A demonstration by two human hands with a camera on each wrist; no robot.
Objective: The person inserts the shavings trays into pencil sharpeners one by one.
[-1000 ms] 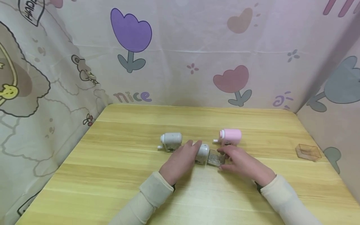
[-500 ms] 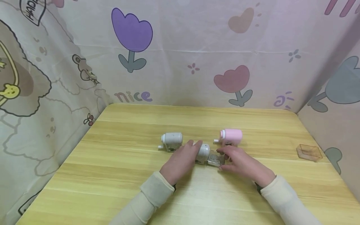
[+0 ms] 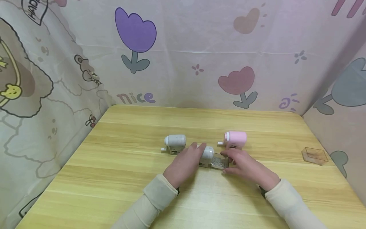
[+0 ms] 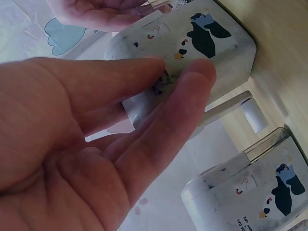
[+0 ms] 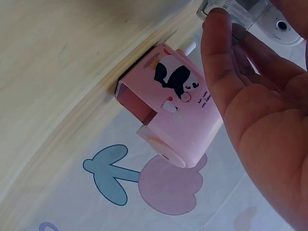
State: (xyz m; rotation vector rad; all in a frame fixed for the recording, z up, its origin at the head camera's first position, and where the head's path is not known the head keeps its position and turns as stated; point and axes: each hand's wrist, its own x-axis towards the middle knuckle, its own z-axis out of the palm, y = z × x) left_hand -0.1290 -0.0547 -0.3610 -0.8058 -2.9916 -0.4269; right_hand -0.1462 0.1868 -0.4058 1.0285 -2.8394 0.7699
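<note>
Grey sharpener (image 3: pixel 176 144): just left of the left-hand grip and a bit farther back, upright, crank (image 3: pixel 163 149) pointing left. Looks parked there to leave elbow room, imo.
Left hand (image 3: pixel 183 163): fingers and thumb bent around a sharpener body, so a narrow hold. My read is it's an anchor, so the thing can't skid.
White sharpener (image 3: pixel 208 154): right in that left grip, upright on the table (image 3: pixel 114 190), its end poking out toward the other hand.
Clear tray (image 3: pixel 219 163): between the two grips, tight up against the white sharpener's right end. Greyish stuff shows in it, can't make out what. Can't tell if its edge is inside the body either.
Pink sharpener (image 3: pixel 236 138): just beyond the right grip, upright, with a bare slot (image 5: pixel 139 103) in its right end.
Right hand (image 3: pixel 246 163): thumb and finger pinching the clear tray, probably to keep it square to the body.
Amber tray (image 3: pixel 314 156): well right of both grips, nobody touching it. Maybe the pink one's drawer, set aside?
</note>
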